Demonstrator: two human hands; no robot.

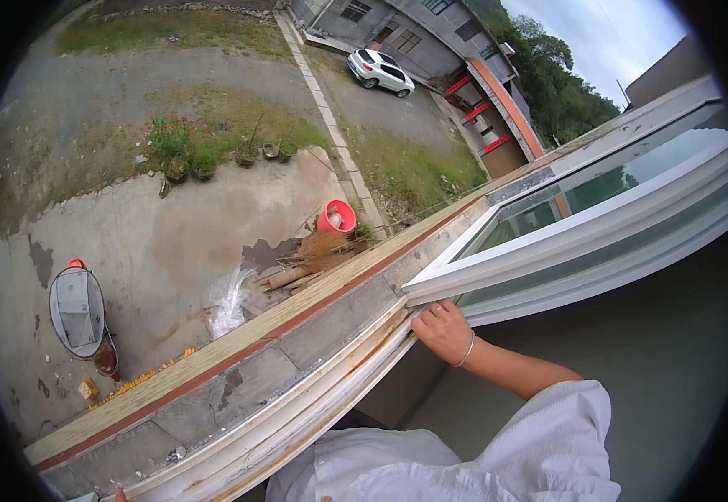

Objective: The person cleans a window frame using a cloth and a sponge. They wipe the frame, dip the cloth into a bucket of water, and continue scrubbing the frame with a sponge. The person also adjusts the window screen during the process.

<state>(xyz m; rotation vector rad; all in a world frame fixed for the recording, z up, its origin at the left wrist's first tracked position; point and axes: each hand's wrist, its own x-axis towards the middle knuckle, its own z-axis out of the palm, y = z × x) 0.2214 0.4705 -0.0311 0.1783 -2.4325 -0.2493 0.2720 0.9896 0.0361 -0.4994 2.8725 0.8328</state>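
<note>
The right hand [443,330] curls its fingers over the edge of the white window frame [548,251], beside the sill [297,335]. A fingertip at the bottom edge may be the left hand [120,495]; its grip cannot be told.

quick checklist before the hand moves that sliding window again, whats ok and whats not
1. Right hand on the window sash edge: ok, fingers rest at its lower corner.
2. Left hand: cannot tell, only a fingertip-like bit shows at the bottom edge.
3. Window track free of objects: ok along the visible stretch, though it looks stained and dirty.
4. Fingers out of the gap between sash and track: not ok, they sit right at the corner.
5. Outer ledge free of loose things: ok, only some grit near the lower left.
6. Bracelet away from the frame: ok.
</note>
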